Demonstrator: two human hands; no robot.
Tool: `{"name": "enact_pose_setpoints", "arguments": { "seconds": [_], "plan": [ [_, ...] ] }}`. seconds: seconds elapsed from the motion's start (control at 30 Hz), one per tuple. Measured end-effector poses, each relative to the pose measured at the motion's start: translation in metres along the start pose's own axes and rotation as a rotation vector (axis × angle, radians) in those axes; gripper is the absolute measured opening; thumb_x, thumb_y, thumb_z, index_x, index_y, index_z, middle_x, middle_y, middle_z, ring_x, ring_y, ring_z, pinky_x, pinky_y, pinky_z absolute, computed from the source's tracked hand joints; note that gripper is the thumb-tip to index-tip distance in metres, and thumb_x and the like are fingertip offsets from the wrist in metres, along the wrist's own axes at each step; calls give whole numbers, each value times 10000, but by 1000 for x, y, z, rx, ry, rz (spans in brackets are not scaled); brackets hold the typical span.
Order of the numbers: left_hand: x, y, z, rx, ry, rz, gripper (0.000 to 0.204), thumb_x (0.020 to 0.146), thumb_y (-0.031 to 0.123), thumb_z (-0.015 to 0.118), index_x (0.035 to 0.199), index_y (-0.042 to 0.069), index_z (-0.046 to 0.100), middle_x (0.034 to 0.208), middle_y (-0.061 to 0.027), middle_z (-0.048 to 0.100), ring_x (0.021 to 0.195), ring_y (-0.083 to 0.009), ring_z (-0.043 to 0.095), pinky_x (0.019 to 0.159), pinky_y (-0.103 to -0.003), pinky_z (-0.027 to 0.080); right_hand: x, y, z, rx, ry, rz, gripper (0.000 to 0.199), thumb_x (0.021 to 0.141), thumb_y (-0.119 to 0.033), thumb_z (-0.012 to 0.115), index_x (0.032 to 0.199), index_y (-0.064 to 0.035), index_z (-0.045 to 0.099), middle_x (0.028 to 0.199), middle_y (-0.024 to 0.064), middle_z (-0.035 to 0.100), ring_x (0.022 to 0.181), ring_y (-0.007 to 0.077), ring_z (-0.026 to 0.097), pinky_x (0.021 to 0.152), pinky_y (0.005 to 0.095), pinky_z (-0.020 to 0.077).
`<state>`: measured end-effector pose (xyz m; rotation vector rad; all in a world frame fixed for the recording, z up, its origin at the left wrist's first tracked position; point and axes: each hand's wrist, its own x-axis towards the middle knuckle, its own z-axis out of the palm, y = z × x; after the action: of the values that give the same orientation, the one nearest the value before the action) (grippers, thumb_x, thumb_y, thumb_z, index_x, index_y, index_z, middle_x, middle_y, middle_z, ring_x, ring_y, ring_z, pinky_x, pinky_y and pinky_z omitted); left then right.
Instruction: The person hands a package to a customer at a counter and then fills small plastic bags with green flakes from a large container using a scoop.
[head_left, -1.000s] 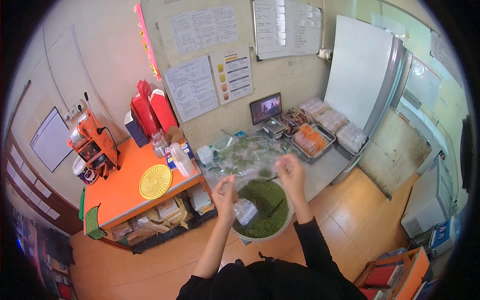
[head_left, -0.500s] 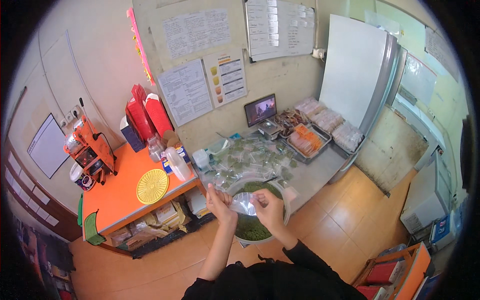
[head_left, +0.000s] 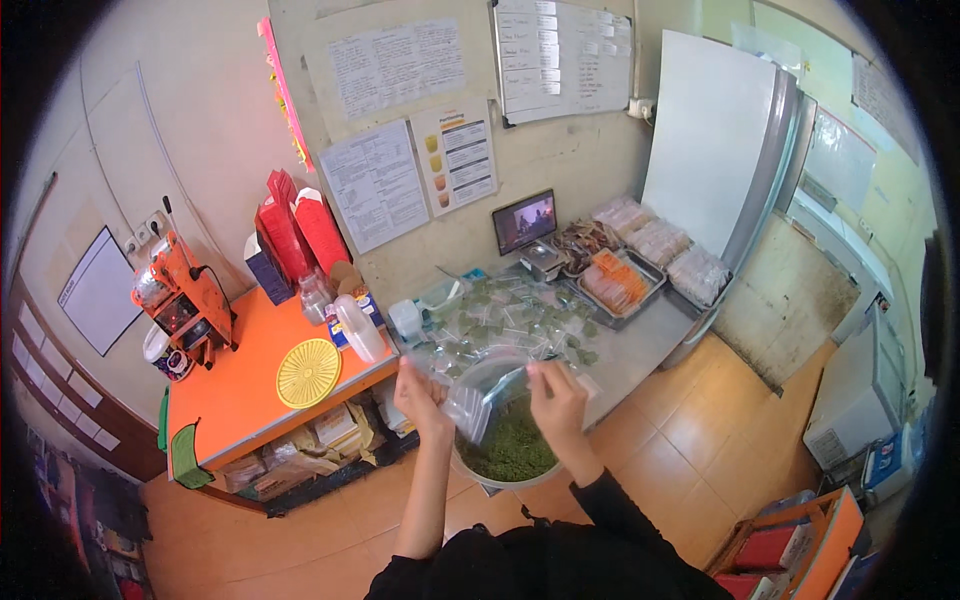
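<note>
My left hand (head_left: 422,398) is closed around the edge of a clear plastic bag (head_left: 466,408), which hangs over the near left rim of a round tub. Inside the tub (head_left: 508,482) lies crumbly green powder (head_left: 512,440). My right hand (head_left: 558,398) is above the tub's right side, its fingertips pinched at the end of a thin bluish shiny strip that slants toward the bag. Whether that strip is a spoon or the bag's edge, I cannot tell. Beyond the tub, many small clear packets with green contents (head_left: 525,318) cover the metal table.
Trays of orange packets (head_left: 612,282) and white packets (head_left: 698,275) stand at the table's back right, beside a small screen (head_left: 525,222). On the left is an orange counter (head_left: 245,375) with a yellow lid (head_left: 308,372). A fridge (head_left: 710,140) stands behind.
My right hand has moved up and to the right, away from the bag's mouth. My left hand has shifted slightly left, and the bag has tilted. More of the green powder now shows.
</note>
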<state>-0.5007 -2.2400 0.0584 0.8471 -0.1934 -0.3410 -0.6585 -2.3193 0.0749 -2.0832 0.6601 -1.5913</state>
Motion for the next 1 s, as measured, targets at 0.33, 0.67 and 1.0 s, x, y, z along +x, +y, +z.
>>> {"name": "enact_pose_setpoints", "arguments": {
  "seconds": [0.33, 0.67, 1.0],
  "plan": [
    [-17, -21, 3, 627, -643, 66, 184, 889, 156, 673, 994, 5, 671, 832, -31, 669, 723, -57, 565, 642, -216, 458, 7, 9, -15, 275, -431, 205, 132, 885, -101, 637, 816, -15, 565, 662, 70, 556, 555, 169, 546, 534, 286, 431],
    [-37, 3, 21, 880, -657, 209, 109, 890, 144, 658, 925, 41, 657, 585, 60, 550, 530, -15, 451, 453, -237, 318, 5, 7, -24, 313, -538, 263, 117, 828, -62, 673, 837, 10, 582, 684, 68, 580, 566, 125, 528, 538, 267, 427],
    [-35, 5, 15, 1112, -931, 449, 167, 825, 167, 683, 842, 4, 653, 489, -72, 481, 456, -85, 430, 459, -286, 382, 7, 7, -26, 195, -489, 131, 57, 755, -48, 682, 748, -20, 633, 628, 72, 553, 526, 143, 547, 491, 280, 417]
  ]
}}
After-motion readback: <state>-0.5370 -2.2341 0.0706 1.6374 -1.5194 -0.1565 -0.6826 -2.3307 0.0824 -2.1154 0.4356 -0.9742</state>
